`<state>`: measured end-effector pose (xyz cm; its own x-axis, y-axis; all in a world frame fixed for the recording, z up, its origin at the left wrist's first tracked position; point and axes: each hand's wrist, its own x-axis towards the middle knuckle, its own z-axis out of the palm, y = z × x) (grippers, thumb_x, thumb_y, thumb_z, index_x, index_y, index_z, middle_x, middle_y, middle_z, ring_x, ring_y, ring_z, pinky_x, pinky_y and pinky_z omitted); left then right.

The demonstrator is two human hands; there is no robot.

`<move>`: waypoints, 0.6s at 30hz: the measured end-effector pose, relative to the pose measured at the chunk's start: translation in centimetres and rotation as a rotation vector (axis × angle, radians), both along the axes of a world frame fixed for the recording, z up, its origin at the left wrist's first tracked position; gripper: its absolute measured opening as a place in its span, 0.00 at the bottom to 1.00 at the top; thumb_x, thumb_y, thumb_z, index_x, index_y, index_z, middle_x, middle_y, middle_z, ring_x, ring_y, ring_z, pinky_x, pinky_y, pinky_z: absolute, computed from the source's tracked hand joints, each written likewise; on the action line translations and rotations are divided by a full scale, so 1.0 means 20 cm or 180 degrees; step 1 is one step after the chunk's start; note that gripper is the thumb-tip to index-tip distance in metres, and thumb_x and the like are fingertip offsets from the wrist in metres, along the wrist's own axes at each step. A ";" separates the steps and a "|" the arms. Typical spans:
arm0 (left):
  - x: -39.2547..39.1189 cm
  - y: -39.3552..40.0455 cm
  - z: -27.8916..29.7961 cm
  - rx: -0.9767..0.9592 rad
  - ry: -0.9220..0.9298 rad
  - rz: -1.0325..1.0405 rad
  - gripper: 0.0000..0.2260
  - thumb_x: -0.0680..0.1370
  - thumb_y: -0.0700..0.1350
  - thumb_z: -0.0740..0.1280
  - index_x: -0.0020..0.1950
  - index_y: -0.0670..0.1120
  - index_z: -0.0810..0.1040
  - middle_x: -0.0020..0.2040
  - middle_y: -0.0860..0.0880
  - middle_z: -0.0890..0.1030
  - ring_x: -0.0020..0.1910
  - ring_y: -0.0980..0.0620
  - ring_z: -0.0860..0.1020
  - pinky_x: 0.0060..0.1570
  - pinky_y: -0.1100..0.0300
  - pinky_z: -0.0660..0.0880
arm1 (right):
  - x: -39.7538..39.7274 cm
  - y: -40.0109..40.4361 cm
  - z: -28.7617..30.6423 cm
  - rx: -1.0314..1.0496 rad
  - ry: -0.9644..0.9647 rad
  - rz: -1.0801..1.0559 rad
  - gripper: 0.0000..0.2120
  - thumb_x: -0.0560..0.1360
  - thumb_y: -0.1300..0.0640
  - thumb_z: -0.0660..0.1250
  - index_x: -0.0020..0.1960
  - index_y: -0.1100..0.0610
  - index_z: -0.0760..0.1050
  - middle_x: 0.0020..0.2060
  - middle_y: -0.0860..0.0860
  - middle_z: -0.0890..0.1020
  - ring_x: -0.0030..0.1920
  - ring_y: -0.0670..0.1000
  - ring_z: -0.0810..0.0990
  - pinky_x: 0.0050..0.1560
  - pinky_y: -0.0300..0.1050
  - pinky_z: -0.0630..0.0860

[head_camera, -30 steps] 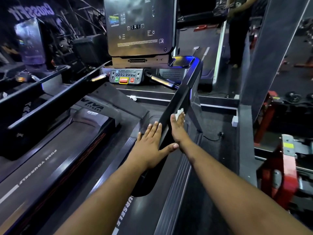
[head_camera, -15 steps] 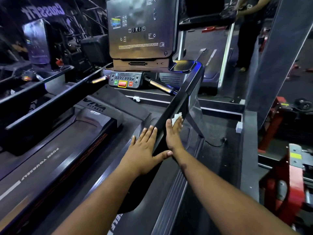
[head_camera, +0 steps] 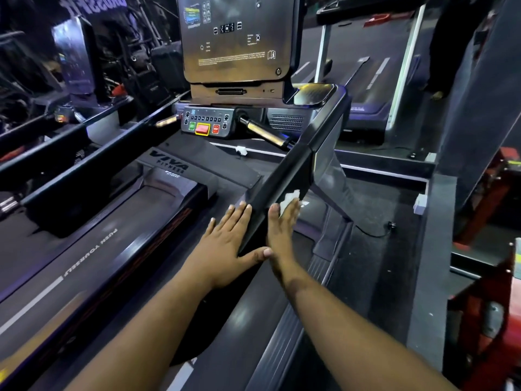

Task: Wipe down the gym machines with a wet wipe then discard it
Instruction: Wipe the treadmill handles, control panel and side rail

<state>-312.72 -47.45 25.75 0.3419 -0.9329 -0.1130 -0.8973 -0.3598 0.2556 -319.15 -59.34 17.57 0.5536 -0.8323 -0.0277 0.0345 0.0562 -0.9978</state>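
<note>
At centre frame the right hand [head_camera: 282, 230] presses a white wet wipe [head_camera: 289, 200] flat against the outer face of the treadmill's black side rail [head_camera: 293, 176], fingers straight. The left hand [head_camera: 225, 244] lies released, flat on the rail's inner side. With only pressure holding it, the wipe could slip out and drop to the floor

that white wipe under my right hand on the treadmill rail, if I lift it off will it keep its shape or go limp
Probably limp. The wipe looks crumpled and thin where it pokes past the fingers of the right hand, so it likely droops and weighs little. Being wet, it may cling a bit to the smooth, glossy rail rather than slide off freely.
</note>
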 end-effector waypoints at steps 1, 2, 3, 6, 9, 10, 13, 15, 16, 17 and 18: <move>0.04 -0.05 -0.12 -0.0010 0.0468 -0.0015 0.44 0.73 0.78 0.50 0.82 0.58 0.40 0.78 0.66 0.35 0.79 0.60 0.33 0.78 0.48 0.32 | -0.02 0.11 -0.01 -0.0156 -0.0111 0.0035 0.44 0.76 0.27 0.48 0.81 0.49 0.33 0.76 0.38 0.29 0.75 0.39 0.26 0.77 0.45 0.29; 0.10 -0.08 -0.26 0.0003 0.0609 0.0010 0.43 0.75 0.77 0.51 0.83 0.58 0.44 0.78 0.66 0.37 0.79 0.59 0.34 0.78 0.46 0.31 | -0.05 0.22 -0.03 -0.0273 -0.0177 0.0042 0.48 0.73 0.22 0.47 0.80 0.47 0.32 0.74 0.34 0.28 0.73 0.35 0.24 0.73 0.40 0.27; 0.15 -0.10 -0.33 0.0022 0.0708 -0.0031 0.41 0.76 0.76 0.53 0.83 0.58 0.45 0.77 0.67 0.38 0.79 0.59 0.35 0.78 0.46 0.32 | -0.06 0.27 -0.03 -0.0324 -0.0173 0.0018 0.51 0.70 0.19 0.46 0.80 0.46 0.32 0.73 0.32 0.27 0.72 0.33 0.24 0.70 0.38 0.27; 0.06 -0.06 -0.14 -0.0070 0.0443 0.0085 0.45 0.72 0.80 0.50 0.82 0.59 0.40 0.78 0.67 0.36 0.79 0.61 0.33 0.78 0.49 0.32 | -0.02 0.17 -0.04 -0.0410 0.0006 -0.0107 0.53 0.67 0.16 0.43 0.80 0.44 0.31 0.74 0.32 0.27 0.74 0.36 0.25 0.72 0.47 0.27; -0.01 0.02 0.01 -0.0031 -0.0330 0.0120 0.52 0.66 0.84 0.40 0.82 0.55 0.37 0.79 0.61 0.35 0.79 0.60 0.33 0.79 0.51 0.36 | 0.01 -0.07 0.03 -0.0441 0.0332 -0.0102 0.43 0.78 0.28 0.49 0.81 0.48 0.33 0.78 0.41 0.31 0.78 0.44 0.30 0.79 0.60 0.33; -0.05 0.06 0.11 -0.0103 -0.0272 0.0193 0.54 0.64 0.85 0.37 0.83 0.54 0.37 0.80 0.60 0.35 0.79 0.60 0.34 0.80 0.50 0.38 | 0.02 -0.10 0.05 -0.0571 0.0407 -0.0131 0.40 0.81 0.34 0.51 0.81 0.50 0.33 0.78 0.42 0.32 0.79 0.46 0.31 0.79 0.61 0.37; -0.05 0.01 0.07 -0.0062 -0.0088 0.0236 0.59 0.60 0.86 0.34 0.83 0.53 0.36 0.81 0.59 0.37 0.80 0.59 0.35 0.81 0.48 0.40 | -0.05 0.02 0.07 -0.1398 0.0383 0.0163 0.37 0.82 0.34 0.49 0.80 0.48 0.33 0.77 0.42 0.28 0.78 0.45 0.29 0.79 0.54 0.33; -0.05 0.01 0.07 -0.0154 -0.0004 0.0241 0.59 0.59 0.86 0.35 0.83 0.53 0.36 0.82 0.57 0.38 0.80 0.58 0.36 0.81 0.47 0.41 | -0.13 0.14 0.04 -0.1951 0.0436 0.0443 0.36 0.80 0.30 0.43 0.81 0.45 0.37 0.79 0.41 0.30 0.79 0.45 0.29 0.78 0.51 0.33; -0.05 0.01 0.07 -0.0172 0.0010 0.0209 0.58 0.60 0.85 0.36 0.83 0.53 0.36 0.83 0.57 0.39 0.80 0.58 0.36 0.81 0.46 0.41 | -0.16 0.14 0.02 -0.2146 0.0517 0.0514 0.36 0.80 0.29 0.41 0.82 0.45 0.40 0.80 0.40 0.33 0.79 0.45 0.30 0.78 0.52 0.33; -0.05 0.01 0.08 -0.0150 0.0008 0.0186 0.56 0.62 0.84 0.38 0.83 0.53 0.36 0.83 0.57 0.39 0.81 0.57 0.36 0.81 0.47 0.40 | -0.18 0.10 0.04 -0.2358 0.0670 0.0549 0.37 0.79 0.29 0.39 0.83 0.45 0.43 0.80 0.40 0.36 0.79 0.45 0.31 0.78 0.53 0.34; -0.05 0.01 0.08 -0.0138 0.0011 0.0170 0.54 0.65 0.82 0.40 0.83 0.52 0.35 0.83 0.56 0.39 0.81 0.57 0.36 0.81 0.48 0.40 | -0.18 0.03 0.05 -0.2662 0.0931 0.0542 0.39 0.78 0.27 0.38 0.83 0.46 0.45 0.81 0.40 0.39 0.80 0.45 0.32 0.78 0.57 0.36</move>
